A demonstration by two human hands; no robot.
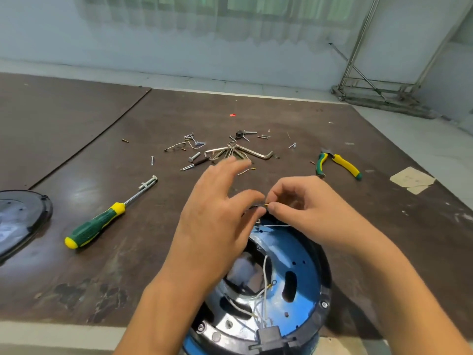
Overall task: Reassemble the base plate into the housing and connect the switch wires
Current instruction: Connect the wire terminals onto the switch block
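A round blue housing (299, 267) with a black rim lies open side up at the near table edge. Inside it sits a shiny metal plate (230, 316), with white wires (265, 290) running across it. My right hand (304, 208) pinches a small yellow-tipped wire terminal (266, 205) at the housing's far rim. My left hand (217, 213) meets it there with thumb and forefinger on a black part at the rim, its other fingers spread. A black switch block (271, 334) sits at the near rim.
A green-and-yellow screwdriver (99, 221) lies to the left, and a dark round cover (18, 221) at the far left edge. Loose screws and hex keys (230, 149) are scattered behind my hands. Green-yellow pliers (337, 163) lie to the right, beside a paper scrap (412, 179).
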